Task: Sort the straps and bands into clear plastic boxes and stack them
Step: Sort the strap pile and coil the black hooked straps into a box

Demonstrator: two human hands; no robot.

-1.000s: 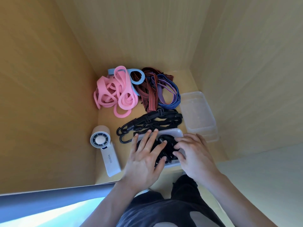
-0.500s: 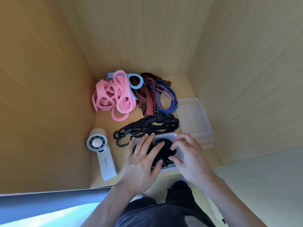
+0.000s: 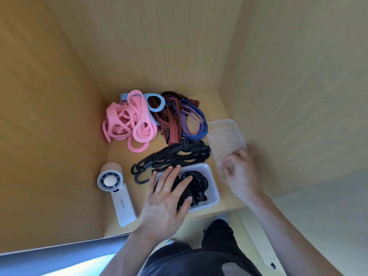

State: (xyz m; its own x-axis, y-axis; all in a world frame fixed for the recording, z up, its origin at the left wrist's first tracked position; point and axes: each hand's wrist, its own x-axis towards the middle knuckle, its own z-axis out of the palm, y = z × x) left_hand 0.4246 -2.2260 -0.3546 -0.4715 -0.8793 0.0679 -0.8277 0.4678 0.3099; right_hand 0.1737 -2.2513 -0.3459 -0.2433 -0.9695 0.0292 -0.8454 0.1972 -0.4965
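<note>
A clear plastic box [image 3: 214,188] sits at the shelf's front edge with black straps [image 3: 198,186] bundled inside. My left hand [image 3: 167,196] lies flat over them, fingers straight and pressing down. Just behind the box lies a loose black strap with hooks [image 3: 175,156]. Further back are a pile of pink bands [image 3: 129,122], a light blue band [image 3: 157,109], red-striped straps [image 3: 171,126] and blue-purple straps [image 3: 197,124]. My right hand [image 3: 243,176] is at the near end of a stack of empty clear boxes [image 3: 225,136], fingers curled on its edge.
A white handheld fan [image 3: 117,192] lies at the front left of the shelf. Wooden walls close in the shelf on the left, back and right. My dark-clothed legs are below the shelf's front edge.
My right hand has left the box of black straps and moved right to the empty clear boxes. My left hand stays pressed on the black straps.
</note>
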